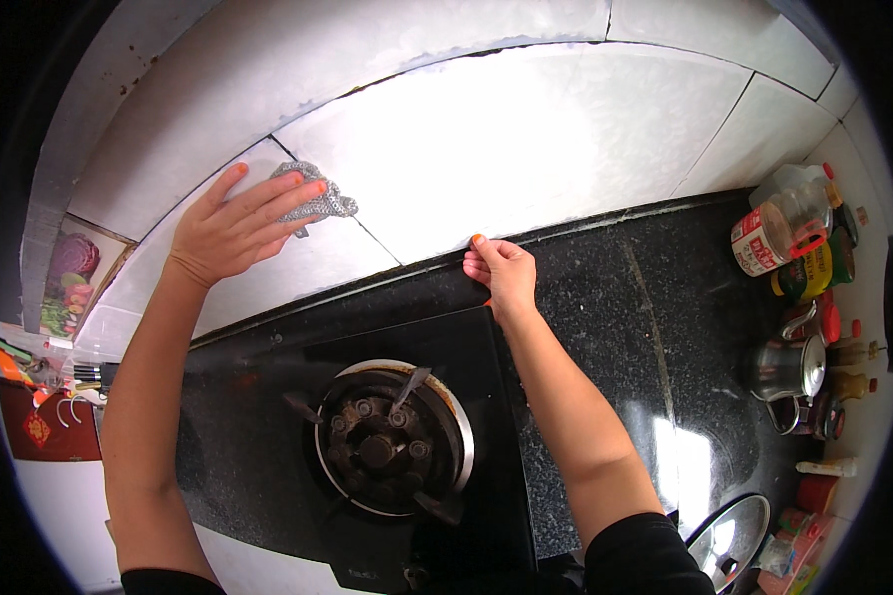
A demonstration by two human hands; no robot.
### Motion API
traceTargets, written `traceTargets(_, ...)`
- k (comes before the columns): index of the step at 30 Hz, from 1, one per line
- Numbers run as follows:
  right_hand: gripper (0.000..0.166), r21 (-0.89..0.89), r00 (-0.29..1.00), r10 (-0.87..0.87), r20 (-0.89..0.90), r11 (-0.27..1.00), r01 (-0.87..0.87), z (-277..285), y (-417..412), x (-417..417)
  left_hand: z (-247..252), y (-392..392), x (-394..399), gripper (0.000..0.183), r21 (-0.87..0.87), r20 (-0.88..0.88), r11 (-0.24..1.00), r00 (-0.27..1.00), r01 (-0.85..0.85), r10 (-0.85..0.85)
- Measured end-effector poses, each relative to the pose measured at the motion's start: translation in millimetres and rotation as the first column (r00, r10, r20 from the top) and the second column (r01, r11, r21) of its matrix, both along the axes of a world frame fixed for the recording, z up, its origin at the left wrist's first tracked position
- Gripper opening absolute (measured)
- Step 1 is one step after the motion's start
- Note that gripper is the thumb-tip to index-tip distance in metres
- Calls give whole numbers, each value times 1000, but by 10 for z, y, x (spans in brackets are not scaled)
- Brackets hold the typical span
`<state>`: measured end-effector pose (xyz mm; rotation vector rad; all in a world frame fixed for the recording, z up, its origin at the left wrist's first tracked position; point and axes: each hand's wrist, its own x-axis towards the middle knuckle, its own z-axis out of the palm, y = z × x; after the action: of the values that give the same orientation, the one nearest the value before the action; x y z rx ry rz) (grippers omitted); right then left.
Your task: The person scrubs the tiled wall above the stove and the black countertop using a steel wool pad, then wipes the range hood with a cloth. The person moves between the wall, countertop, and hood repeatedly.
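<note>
My left hand (249, 212) lies spread against the white wall tiles (431, 149), its fingers over a crumpled grey mesh scrubbing cloth (335, 202). The cloth is pressed to the wall near a dark grout line. My right hand (504, 271) is at the foot of the wall, by the back edge of the black speckled countertop (588, 312). Its fingers are curled with the thumb on top, and nothing shows in them; contact with the wall is hard to judge. Below and between my arms sits a black gas stove (431, 338) with a round burner (378, 450).
Along the right wall stand a clear plastic jug (763, 238), a metal pot with a spout (789, 368) and several condiment bottles. A glass lid (729, 535) leans at lower right. Knives (89, 375) and a red board (45, 424) are at far left.
</note>
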<state>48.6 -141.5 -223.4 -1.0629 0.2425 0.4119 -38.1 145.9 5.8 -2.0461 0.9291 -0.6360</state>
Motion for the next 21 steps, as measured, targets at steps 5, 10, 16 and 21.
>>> traceTargets(5, 19, 34, 1000, 15, 4, 999, -15, -106, -16, 17, -2, -1, -2, 42, -4, -2, 1000, 1000, -5, 5)
traceTargets(10, 18, 55, 999, 23, -28, 998, -21, -155, -11, 34, -11, 19, -2, 41, -2, -1, 1000, 1000, 1, -1)
traceTargets(16, 16, 97, 997, 2, -72, 995, 5, -112, -54, 56, -15, 0, 3, 36, -13, 6, 1000, 1000, 7, -7)
traceTargets(21, 15, 112, 1000, 7, -24, 994, -4, 52, -124, 107, -19, -1, -7, 38, -10, 15, 1000, 1000, -9, 9)
